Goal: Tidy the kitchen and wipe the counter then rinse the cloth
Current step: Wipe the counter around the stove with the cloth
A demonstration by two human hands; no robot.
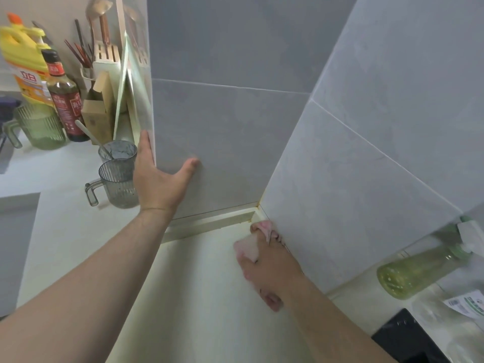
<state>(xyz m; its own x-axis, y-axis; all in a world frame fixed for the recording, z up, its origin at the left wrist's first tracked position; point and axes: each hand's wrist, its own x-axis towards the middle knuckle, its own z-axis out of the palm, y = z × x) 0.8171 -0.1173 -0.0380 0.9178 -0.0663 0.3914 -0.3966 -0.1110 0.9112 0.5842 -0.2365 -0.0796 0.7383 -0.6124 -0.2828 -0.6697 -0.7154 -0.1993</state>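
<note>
The right hand's (264, 268) fingers clamp one pink-white cloth (247, 248) on the white counter (199, 297); the left hand (157, 176), thumb splayed, presses the grey tiled wall (222, 127) beside two ribbed grey glass mugs (120, 184).

Matt grey tiled wall (230, 127) — glossy pale counter (199, 297) — soft pink cloth (248, 247)

Legible: yellow detergent bottle (23, 56), orange-red front label, large white characters "立白". Smaller print below them is too blurred to read.

Partly legible: dark sauce bottle (65, 100), red neck band and red body label with white and dark characters; none can be made out with certainty.

Not legible: cardboard box (98, 113), small dark printed mark low on its front. White paper label (468, 305) at the right edge, green print, blurred.
</note>
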